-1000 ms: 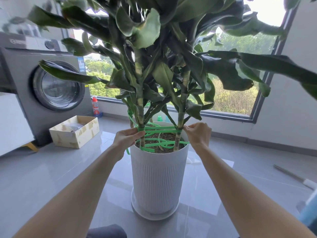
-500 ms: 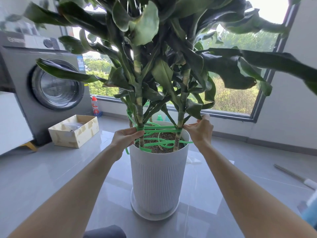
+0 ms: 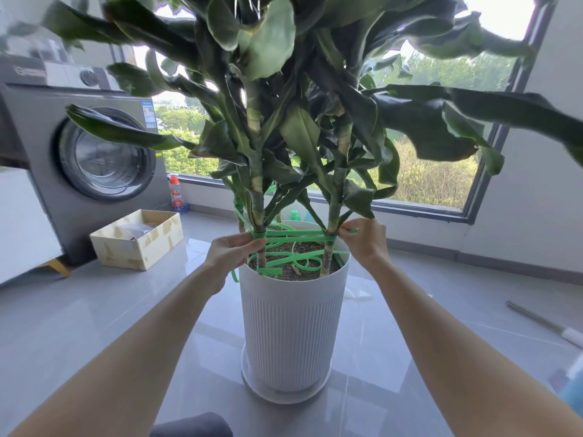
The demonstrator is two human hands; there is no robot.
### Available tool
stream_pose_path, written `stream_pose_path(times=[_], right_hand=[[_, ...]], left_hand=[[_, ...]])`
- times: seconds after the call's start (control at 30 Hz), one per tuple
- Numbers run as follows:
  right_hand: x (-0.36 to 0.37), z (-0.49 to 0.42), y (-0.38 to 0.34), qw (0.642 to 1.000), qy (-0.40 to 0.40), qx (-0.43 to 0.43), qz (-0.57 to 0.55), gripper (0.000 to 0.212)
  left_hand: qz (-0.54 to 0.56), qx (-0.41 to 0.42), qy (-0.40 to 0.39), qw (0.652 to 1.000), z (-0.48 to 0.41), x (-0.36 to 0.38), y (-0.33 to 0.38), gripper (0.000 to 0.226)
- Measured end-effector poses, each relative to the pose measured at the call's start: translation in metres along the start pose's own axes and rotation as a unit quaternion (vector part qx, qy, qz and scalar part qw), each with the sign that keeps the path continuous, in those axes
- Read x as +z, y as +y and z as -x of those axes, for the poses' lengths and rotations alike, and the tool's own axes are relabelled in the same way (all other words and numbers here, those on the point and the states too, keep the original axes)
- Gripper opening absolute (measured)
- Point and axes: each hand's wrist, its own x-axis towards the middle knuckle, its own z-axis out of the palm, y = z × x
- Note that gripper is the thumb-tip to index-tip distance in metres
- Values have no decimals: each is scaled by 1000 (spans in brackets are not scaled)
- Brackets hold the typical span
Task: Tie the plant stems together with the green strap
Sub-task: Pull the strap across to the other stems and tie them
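- Pinching green strap (image 3: 296,238) w/ left grip (image 3: 232,251), fingers curled on the wrap at left stem (image 3: 258,203), just above the pot rim.
- Pinching same strap w/ right grip (image 3: 362,242), beside right stem (image 3: 335,212); short tail end poking out past the fingertips.
- Strung in near-level bands btw. the two stems, over the soil (image 3: 304,251); slack loops lying loose on it, one end hanging over the rim at left.
- Also running up behind left stem; hidden there, can't tell how it's fixed.
- Step in hand, prob.: drawing the span taut before knotting. No knot visible yet.
- Hold left grip still as anchor so the wrap doesn't slide down; pull w/ right only, level, not upward.
- Tension slowly; stop once both stems lean in a little.
- Keep strap flat, no twist, else likely to bite into the stem.
- Mind low leaves by right grip: easy to trap under the band.
- Watch white pot (image 3: 293,326) on saucer (image 3: 252,384): tall, narrow, might rock on the smooth floor (image 3: 94,310). Pull grips toward each other, never both to one side.
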Motion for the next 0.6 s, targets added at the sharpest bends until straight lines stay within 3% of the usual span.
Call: stream_pose_path(times=[0.3,0.6], right_hand=[[22,-14,1,996,60,68,-11,18],[35,-26,4,990,58,124,-44,11]], left_hand=[[-9,1,-4,1000,1,2,3,29],[-10,2,-7,1000,1,2,4,30]])
